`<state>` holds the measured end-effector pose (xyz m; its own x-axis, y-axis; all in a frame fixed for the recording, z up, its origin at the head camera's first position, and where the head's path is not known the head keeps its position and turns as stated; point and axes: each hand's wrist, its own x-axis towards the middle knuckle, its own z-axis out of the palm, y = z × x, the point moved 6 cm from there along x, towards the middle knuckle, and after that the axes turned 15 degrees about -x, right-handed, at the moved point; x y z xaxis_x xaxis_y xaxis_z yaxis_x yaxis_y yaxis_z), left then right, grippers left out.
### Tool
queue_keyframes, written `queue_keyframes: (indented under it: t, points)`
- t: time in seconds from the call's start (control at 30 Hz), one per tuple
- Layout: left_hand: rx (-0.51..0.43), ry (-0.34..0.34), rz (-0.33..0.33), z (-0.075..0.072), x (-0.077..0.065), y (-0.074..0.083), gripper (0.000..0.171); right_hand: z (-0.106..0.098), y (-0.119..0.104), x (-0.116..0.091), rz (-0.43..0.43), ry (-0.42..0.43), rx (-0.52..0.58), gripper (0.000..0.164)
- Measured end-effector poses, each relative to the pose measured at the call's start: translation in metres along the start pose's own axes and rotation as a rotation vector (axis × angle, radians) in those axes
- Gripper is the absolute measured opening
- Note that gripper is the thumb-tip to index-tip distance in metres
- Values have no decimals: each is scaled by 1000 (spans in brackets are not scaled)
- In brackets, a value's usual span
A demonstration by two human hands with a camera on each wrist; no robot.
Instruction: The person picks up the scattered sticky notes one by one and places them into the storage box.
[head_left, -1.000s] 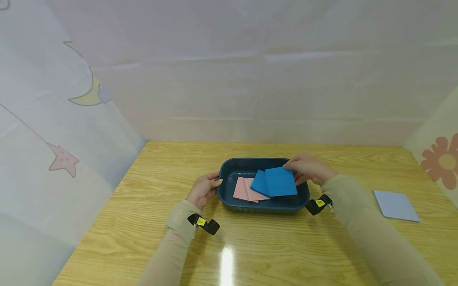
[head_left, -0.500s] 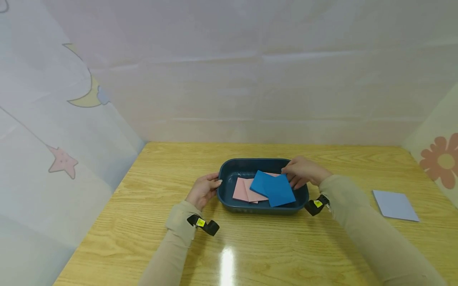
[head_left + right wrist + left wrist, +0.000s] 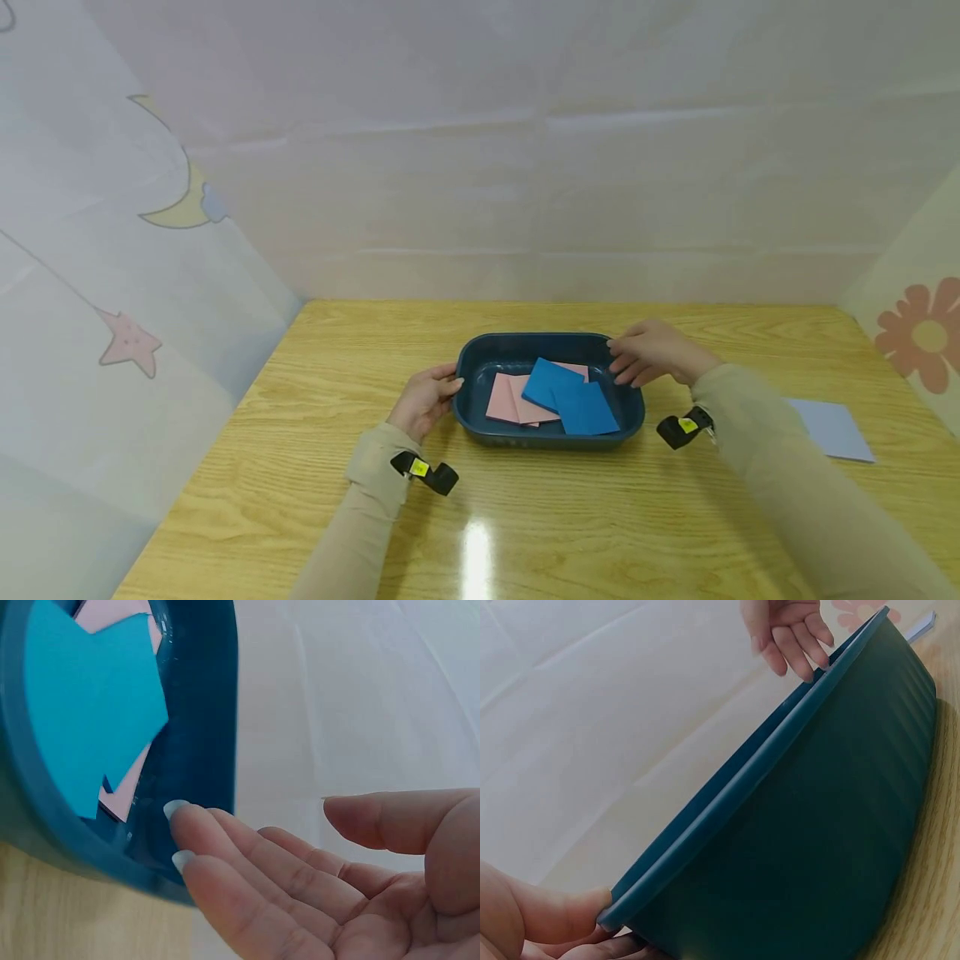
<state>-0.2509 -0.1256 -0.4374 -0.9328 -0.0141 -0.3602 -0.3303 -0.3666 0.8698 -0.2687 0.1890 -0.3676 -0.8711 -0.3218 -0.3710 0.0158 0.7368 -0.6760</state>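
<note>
A dark teal plastic basin sits on the table in the head view. My left hand grips its left end, and the left wrist view shows the thumb on the rim with fingers beneath it. Inside lie pink square paper pads and two overlapping blue paper pads, which partly cover the pink ones. At the basin's right end hovers my right hand, fingertips close to the rim. In the right wrist view its fingers are loosely extended, thumb apart, holding nothing.
A pale lavender square pad lies on the wooden table to the right, partly behind the right sleeve. Patterned cloth sheets enclose the back and sides of the table.
My right hand has let go of the upper blue pad, which now lies lower and turned in the basin. It has drawn back rightward to the rim. The left hand stays put.
</note>
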Motion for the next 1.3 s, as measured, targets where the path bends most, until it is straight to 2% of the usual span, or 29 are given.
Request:
queue_keyframes:
  t: [0.3,0.53,0.8,1.03,1.3]
  points:
    - [2,-3,2,-3,0,1,40,-14,6,-11,-49,27,6,49]
    - [3,-14,6,-2,-1,0,40,-19,12,-21,-39,36,11,51]
    - [5,-3,0,-1,1,1,40,-25,33,-30,-36,38,22,52]
    - [5,9,-12,0,0,0,40,-28,50,-40,1,28,37,54]
    - [1,3,-11,0,2,-1,41,-31,61,-46,10,40,35,57]
